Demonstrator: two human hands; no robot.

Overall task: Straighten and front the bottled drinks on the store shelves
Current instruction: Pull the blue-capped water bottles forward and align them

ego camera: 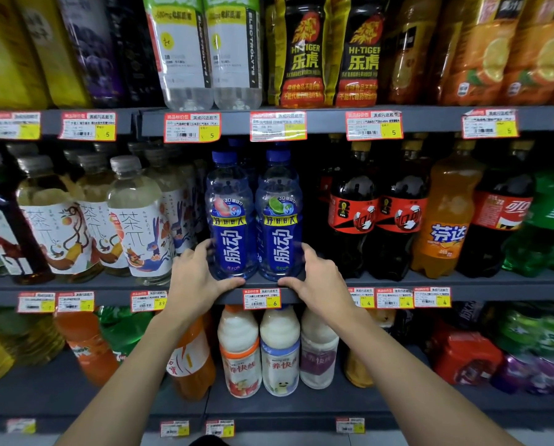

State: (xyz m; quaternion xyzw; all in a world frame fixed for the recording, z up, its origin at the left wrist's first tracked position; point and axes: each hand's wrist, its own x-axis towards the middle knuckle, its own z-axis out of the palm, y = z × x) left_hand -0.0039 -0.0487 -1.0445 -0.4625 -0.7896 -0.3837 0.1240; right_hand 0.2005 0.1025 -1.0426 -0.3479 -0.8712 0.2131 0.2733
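Left hand [193, 278] grips the left blue bottle [229, 220], right hand [320, 278] the right blue bottle [279, 220], both fronted between them; tea bottles [134, 220] outside the left hand seemingly await.

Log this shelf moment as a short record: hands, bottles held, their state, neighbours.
shelf: middle shelf, dark grey
left hand: left hand holds the left blue bottle low on its outer side, thumb by the base
right hand: right hand holds the right blue bottle the same way
bottle state: both upright, side by side, labels facing front, at the shelf's front edge
left neighbour: tea bottle
right neighbour: cola bottle
below: price tag marked 6
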